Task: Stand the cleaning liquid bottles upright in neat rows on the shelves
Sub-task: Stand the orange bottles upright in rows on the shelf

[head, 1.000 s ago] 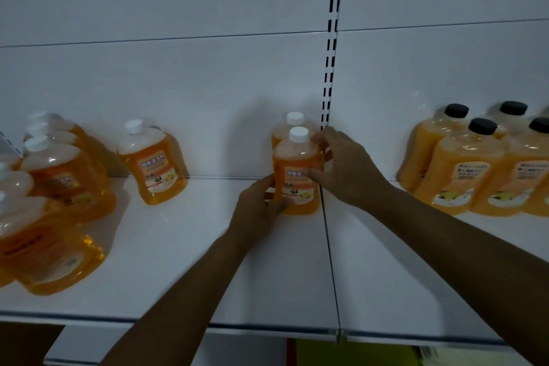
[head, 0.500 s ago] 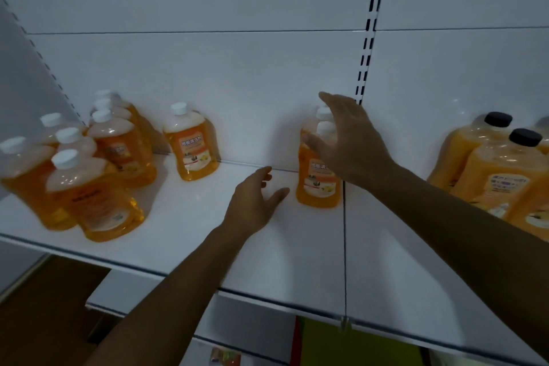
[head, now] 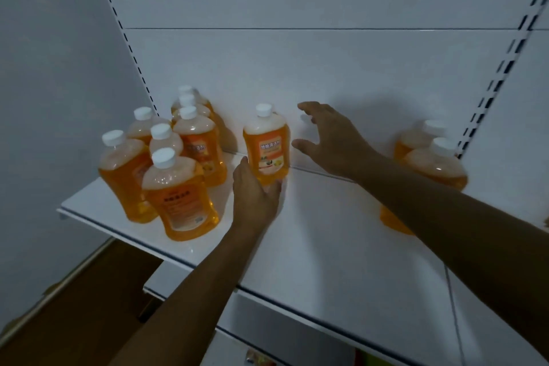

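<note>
Two hands are now reaching toward a lone bottle (head: 268, 145) near the back edge of the shelf (head: 341, 246), whereas half a second ago both were hovering beside the pair of bottles (head: 430, 157) at the slotted upright (head: 505, 68); the head view is also swinging leftward, so that pair is now sitting at the far right. The left hand (head: 254, 196) is resting at the lone bottle's base, fingers curving round its lower part, though whether they are actually clamping it cannot be told. The right hand (head: 329, 140) is hanging just right of the bottle, fingers spread and apart, holding nothing. The lone bottle is standing upright, orange liquid filling it, a white cap on top and an orange-and-white label facing forward. A cluster of like bottles (head: 166, 157) is standing crowded at the shelf's left end, from the front edge back to the rear corner, in uneven rows.
</note>
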